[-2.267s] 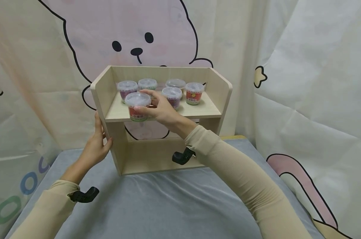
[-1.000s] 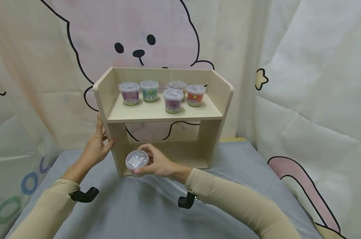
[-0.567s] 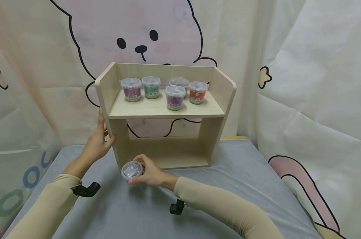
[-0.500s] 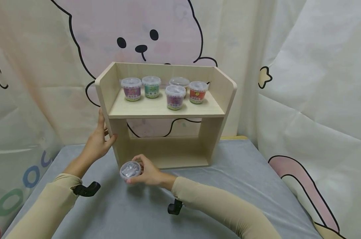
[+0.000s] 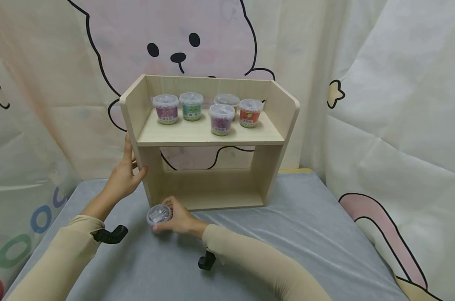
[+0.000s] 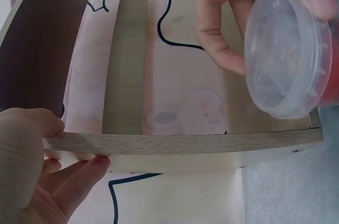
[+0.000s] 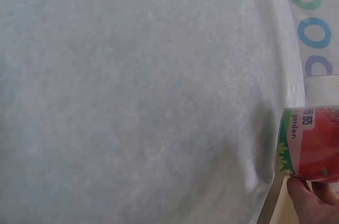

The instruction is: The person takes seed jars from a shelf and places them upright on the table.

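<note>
My right hand (image 5: 180, 218) grips a small plastic cup (image 5: 159, 214) in front of the shelf's lower left corner. It has a clear lid, and the right wrist view shows its red label (image 7: 313, 147) with a green band near the base. Whether its base touches the cloth I cannot tell. My left hand (image 5: 123, 177) holds the left side panel of a pale wooden two-tier shelf (image 5: 208, 140); in the left wrist view the thumb and fingers (image 6: 79, 184) lie on opposite faces of the panel's edge.
Several lidded cups stand on the upper tier: a purple one (image 5: 166, 110), a green one (image 5: 191, 108), another purple one (image 5: 221, 121), a red one (image 5: 249, 115) and one partly hidden behind (image 5: 226, 99). A grey-blue cloth (image 5: 287, 234) covers the table; printed curtains hang around it.
My right hand has taken the cup from the upper tier's front, lowered it before the shelf, and drifted slightly left with it. The left hand keeps its hold on the side panel.
</note>
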The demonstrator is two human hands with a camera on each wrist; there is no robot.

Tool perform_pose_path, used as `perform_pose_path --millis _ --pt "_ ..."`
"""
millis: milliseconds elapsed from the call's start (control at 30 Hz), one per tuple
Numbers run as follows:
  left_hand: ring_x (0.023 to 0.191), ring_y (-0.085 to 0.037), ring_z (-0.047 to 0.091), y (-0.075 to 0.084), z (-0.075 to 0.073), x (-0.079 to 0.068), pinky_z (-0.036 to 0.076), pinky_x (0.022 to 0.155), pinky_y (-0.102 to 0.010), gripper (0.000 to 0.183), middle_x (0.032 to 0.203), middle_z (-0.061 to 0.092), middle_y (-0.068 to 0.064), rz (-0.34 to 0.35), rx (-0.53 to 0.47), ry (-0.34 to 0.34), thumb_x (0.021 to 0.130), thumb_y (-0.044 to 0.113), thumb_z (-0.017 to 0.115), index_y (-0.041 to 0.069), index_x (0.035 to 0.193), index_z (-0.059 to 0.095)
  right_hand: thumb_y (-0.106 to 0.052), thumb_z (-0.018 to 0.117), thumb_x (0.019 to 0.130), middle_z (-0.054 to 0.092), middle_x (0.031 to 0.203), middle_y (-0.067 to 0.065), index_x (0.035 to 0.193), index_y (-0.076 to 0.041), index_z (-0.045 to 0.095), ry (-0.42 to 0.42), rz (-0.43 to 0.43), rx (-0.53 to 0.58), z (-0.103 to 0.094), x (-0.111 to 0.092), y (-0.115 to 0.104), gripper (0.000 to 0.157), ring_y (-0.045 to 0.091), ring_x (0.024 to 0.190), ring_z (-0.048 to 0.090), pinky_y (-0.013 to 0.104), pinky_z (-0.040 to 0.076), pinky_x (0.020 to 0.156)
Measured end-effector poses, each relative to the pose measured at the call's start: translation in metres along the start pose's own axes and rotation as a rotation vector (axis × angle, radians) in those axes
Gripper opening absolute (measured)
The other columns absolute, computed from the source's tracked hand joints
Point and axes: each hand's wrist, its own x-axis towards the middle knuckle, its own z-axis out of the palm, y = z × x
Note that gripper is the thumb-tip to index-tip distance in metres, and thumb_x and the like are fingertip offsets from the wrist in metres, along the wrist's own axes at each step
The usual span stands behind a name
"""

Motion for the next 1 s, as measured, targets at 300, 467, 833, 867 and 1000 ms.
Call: perform_pose_path --millis 300,467,833,867,1000 --pt "0.122 -0.061 0.054 -0.001 0.004 0.002 0.049 0.093 -0.067 0.109 0.153 0.037 -0.037 -0.017 0.001 -0.016 0.096 0.000 0.061 0.024 0.159 -0.024 -0.018 0.090 0.076 0.064 0.114 0.004 0.121 -0.017 0.047 0.022 -0.024 -0.077 0.007 -0.001 0.010 0.062 0.005 0.097 0.060 0.020 0.046 0.085" --pt "0.122 -0.061 0.054 -0.001 0.005 0.003 0.049 0.093 -0.067 0.108 0.150 0.040 -0.039 -0.013 -0.013 -0.008 0.095 -0.001 0.061 0.022 0.159 -0.023 -0.019 0.090 0.076 0.064 0.114 0.003 0.126 -0.014 0.047 0.018 -0.062 -0.111 0.007 -0.004 0.010 0.066 0.006 0.098 0.060 0.021 0.046 0.088" --pt "0.123 -0.063 0.052 -0.001 0.001 0.001 0.047 0.096 -0.069 0.107 0.149 0.040 -0.040 0.006 -0.021 0.003 0.094 -0.004 0.060 0.018 0.160 -0.020 -0.028 0.081 0.087 0.046 0.155 0.012 0.156 -0.016 0.033 -0.125 -0.098 -0.219 -0.015 -0.012 0.005 0.085 0.023 0.141 0.049 0.032 0.044 0.111" --pt "0.123 -0.063 0.051 -0.001 0.001 0.000 0.047 0.096 -0.069 0.107 0.150 0.039 -0.040 0.004 -0.021 0.001 0.094 -0.003 0.061 0.018 0.160 -0.021 -0.027 0.080 0.088 0.045 0.157 0.012 0.157 -0.017 0.034 -0.131 -0.099 -0.213 -0.018 -0.013 0.004 0.084 0.025 0.142 0.048 0.034 0.043 0.112" --pt "0.122 -0.064 0.052 -0.001 0.001 0.000 0.046 0.096 -0.070 0.107 0.150 0.039 -0.040 -0.001 -0.030 -0.004 0.094 -0.003 0.061 0.019 0.160 -0.021 -0.028 0.078 0.089 0.044 0.157 0.014 0.156 -0.021 0.036 -0.129 -0.096 -0.203 -0.029 -0.018 0.002 0.080 0.031 0.143 0.046 0.037 0.044 0.112"
